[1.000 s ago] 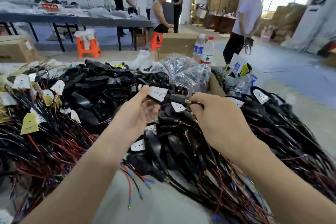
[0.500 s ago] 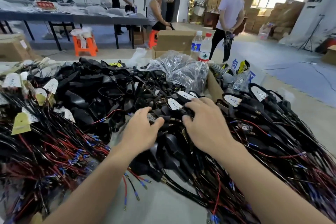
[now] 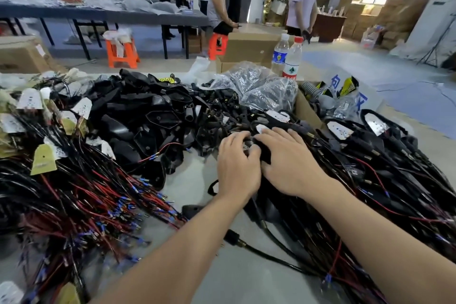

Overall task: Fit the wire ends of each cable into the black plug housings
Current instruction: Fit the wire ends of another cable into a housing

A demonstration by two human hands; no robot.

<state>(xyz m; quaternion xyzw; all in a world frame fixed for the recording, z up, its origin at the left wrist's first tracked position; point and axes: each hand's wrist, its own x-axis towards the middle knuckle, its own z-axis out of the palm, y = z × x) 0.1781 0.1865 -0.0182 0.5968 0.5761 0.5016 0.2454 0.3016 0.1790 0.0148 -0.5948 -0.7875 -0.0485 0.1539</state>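
Note:
A heap of black plug housings (image 3: 153, 116) fills the middle of the grey table (image 3: 237, 276). To the left lies a tangle of black and red wires with blue-tipped ends (image 3: 98, 195). On the right is a pile of finished black cables (image 3: 370, 180) with white tags. My left hand (image 3: 237, 170) has its fingers curled round a black plug piece (image 3: 261, 153) at the near edge of the heap. Right beside it, my right hand (image 3: 291, 160) rests with spread fingers on the black parts. What lies under the palms is hidden.
A loose black cable with a brass end (image 3: 233, 239) lies under my arms. Behind the heap are a clear plastic bag of parts (image 3: 259, 86), two water bottles (image 3: 292, 59) and a cardboard box (image 3: 306, 108). People stand by a long table in the background.
Both hands came down from holding a tagged cable in the air onto the pile. They then shifted right and closed together, and the view turned slightly right.

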